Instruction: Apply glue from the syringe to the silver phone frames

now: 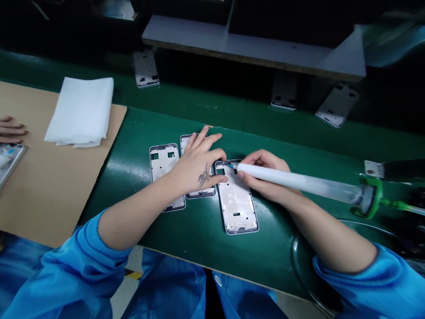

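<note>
Phone frame at the tip of my syringe

The frame lies flat on the green table, rightmost of three before me. My right hand is closed around the front of the syringe's white barrel, its blue tip at the frame's far end; whether tip and metal touch, I cannot tell. My left hand is spread wide, thumb and forefinger apart, their tips at the frame's left edge. Beneath that hand and forearm lie the middle frame and the left frame, partly covered. Farther off, three more frames lie near the shelf. To my left, a folded white cloth rests on brown cardboard, near a co-worker's hand.
</note>
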A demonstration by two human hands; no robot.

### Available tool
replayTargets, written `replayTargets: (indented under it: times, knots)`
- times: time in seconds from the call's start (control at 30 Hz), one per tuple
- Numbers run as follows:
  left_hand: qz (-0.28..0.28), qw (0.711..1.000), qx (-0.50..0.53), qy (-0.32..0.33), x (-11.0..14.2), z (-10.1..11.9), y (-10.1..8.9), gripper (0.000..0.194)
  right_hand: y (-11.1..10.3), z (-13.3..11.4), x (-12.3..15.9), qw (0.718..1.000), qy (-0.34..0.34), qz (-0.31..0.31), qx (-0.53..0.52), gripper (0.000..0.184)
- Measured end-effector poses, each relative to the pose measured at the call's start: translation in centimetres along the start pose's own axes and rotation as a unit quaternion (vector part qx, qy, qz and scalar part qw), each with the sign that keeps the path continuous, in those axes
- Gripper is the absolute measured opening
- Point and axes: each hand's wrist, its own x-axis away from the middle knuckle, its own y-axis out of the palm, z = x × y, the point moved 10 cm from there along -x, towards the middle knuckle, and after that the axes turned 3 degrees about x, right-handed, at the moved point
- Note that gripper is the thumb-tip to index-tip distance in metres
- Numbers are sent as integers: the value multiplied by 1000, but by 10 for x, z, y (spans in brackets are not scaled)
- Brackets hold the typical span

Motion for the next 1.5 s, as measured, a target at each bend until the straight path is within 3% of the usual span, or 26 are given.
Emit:
replayTargets:
  times: [0.43,1.5]
  knots:
    - [11,1000,3,8,1,1,-2,41,1,5,1,1000,18,-12,-6,23]
    - [-6,1000,0,-3,0,0,-4,46,-9,3,-2,998,55,25,19,19]
